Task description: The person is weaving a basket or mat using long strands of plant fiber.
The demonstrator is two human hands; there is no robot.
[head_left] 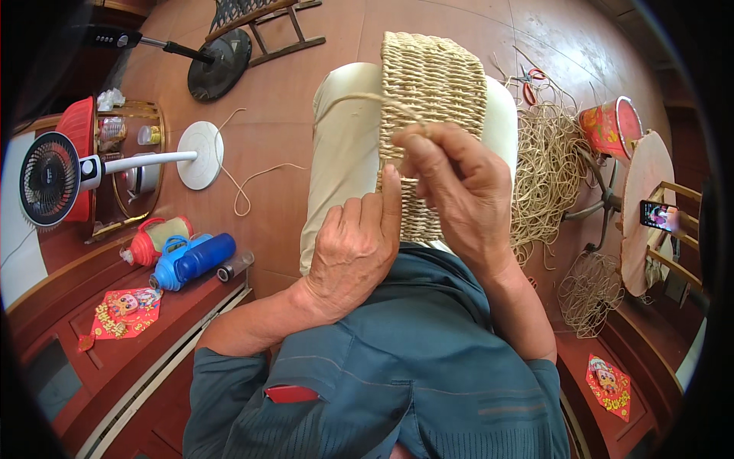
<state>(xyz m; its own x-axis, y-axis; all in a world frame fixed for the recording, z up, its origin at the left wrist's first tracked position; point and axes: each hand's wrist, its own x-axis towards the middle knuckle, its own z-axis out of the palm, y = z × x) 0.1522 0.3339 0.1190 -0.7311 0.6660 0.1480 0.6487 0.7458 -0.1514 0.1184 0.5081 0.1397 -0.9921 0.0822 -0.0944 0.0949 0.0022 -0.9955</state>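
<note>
A tan woven straw piece point(436, 80) with a rounded far end lies over my lap, across light trousers. My right hand point(466, 172) is above its right half, thumb and forefinger closed in a pinch on a straw cord point(359, 96). That cord loops out past the weave's left edge. At this same edge is my left hand point(355, 233), its index finger straight against the weave and the other fingers curled. The left thumb is hidden, and the near part of the woven piece is partly covered by both hands.
To the right, a heap of loose straw cord point(547, 168) lies on the floor, with red-handled scissors point(529, 83) at its far side and a red bucket point(610, 126) beside it. A white fan point(57, 180) and blue bottles point(202, 258) stand left. A phone point(659, 216) is at right.
</note>
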